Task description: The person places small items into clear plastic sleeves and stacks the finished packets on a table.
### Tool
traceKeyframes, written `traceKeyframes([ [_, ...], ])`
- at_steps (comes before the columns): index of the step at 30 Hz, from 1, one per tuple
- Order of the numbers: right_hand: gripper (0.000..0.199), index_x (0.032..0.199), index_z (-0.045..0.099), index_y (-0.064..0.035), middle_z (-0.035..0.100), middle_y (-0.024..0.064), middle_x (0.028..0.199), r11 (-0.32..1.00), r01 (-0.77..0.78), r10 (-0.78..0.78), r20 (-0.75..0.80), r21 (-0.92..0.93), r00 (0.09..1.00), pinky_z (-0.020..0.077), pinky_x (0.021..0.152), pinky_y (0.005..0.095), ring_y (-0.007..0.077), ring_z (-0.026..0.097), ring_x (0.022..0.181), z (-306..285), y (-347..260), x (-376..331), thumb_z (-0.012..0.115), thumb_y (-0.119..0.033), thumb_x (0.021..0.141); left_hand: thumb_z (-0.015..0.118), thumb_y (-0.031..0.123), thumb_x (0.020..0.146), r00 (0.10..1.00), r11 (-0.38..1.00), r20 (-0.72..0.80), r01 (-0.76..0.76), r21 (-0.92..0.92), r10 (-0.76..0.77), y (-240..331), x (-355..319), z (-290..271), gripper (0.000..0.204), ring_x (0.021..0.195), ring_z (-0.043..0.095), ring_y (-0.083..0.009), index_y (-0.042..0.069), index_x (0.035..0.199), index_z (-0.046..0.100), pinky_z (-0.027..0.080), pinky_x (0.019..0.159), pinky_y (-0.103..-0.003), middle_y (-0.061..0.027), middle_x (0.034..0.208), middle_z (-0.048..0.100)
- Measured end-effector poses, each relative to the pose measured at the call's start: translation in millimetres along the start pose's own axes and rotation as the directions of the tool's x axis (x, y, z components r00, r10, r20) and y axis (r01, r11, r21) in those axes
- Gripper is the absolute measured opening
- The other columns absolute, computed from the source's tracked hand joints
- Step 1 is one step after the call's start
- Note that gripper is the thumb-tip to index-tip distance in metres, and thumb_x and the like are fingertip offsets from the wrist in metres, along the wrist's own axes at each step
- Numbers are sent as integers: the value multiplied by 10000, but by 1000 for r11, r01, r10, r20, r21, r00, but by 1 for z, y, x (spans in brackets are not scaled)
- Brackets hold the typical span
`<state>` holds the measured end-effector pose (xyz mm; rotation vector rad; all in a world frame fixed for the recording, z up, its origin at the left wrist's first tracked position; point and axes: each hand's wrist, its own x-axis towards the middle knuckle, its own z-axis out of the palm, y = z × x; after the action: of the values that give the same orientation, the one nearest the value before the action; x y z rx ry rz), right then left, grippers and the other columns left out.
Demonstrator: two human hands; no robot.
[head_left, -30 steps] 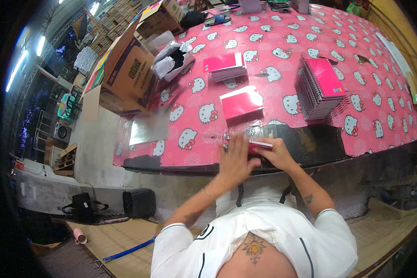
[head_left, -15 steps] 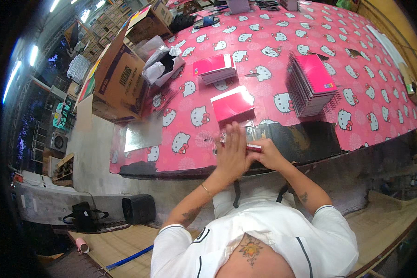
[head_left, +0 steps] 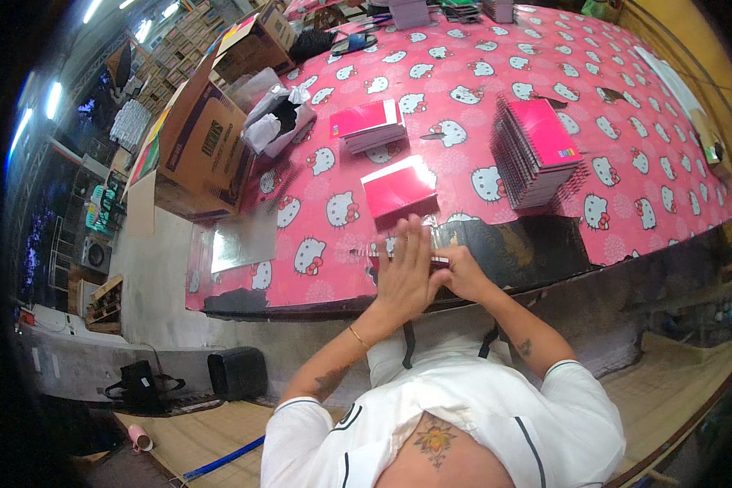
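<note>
At the near edge of the table, my left hand (head_left: 405, 267) is stretched out flat, its palm against a small red-edged notebook (head_left: 439, 262) standing on the tabletop. My right hand (head_left: 467, 275) grips the notebook's right end, fingers curled around it. Most of the notebook is hidden behind my left hand. Just beyond my fingers lies a stack of pink-covered notebook blocks (head_left: 399, 187). Behind that sits another pink-covered stack (head_left: 368, 122). To the right rises a tall pile of spiral-bound pink notebooks (head_left: 545, 138).
A pink cartoon-print cover (head_left: 472, 268) with a torn dark patch (head_left: 537, 252) spreads over the table. Open cardboard boxes (head_left: 207, 154) stand on the left, beside crumpled white wrapping (head_left: 268, 122). A clear sheet (head_left: 242, 242) lies at the front left corner.
The view has shifted slightly. My left hand stays flat against the notebook, and the red strip beside my right hand shows less than before. The stacks stay where they were.
</note>
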<state>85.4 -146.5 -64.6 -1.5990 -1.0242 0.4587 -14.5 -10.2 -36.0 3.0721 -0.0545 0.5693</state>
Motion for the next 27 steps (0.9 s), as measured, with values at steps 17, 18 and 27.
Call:
traceKeyframes([
  [17, 219, 1011, 733, -44, 720, 133, 888, 997, 18, -12, 86, -71, 996, 511, 758, 337, 218, 685, 807, -68, -40, 2, 712, -198, 857, 688, 197, 880, 975, 923, -216, -45, -382, -42, -2, 7, -25, 189, 990, 642, -202, 100, 1043, 690, 117, 1169, -551, -18, 960, 694],
  [18, 208, 987, 728, -41, 712, 132, 870, 993, 56, -45, 104, -104, 994, 509, 746, 342, 230, 681, 793, -70, -40, 3, 713, -202, 856, 690, 194, 878, 975, 923, -219, -45, -382, -43, -2, 8, -25, 180, 985, 642, -201, 101, 1032, 690, 120, 1170, -548, -18, 955, 693],
  [27, 156, 778, 600, -15, 589, 121, 716, 928, 215, -217, 28, -303, 976, 469, 615, 386, 283, 605, 673, -53, -47, 12, 707, -125, 749, 715, 124, 838, 996, 927, -87, -35, -375, 3, 2, 11, -40, 213, 823, 616, -250, 64, 1034, 657, 445, 832, -453, -74, 875, 657],
])
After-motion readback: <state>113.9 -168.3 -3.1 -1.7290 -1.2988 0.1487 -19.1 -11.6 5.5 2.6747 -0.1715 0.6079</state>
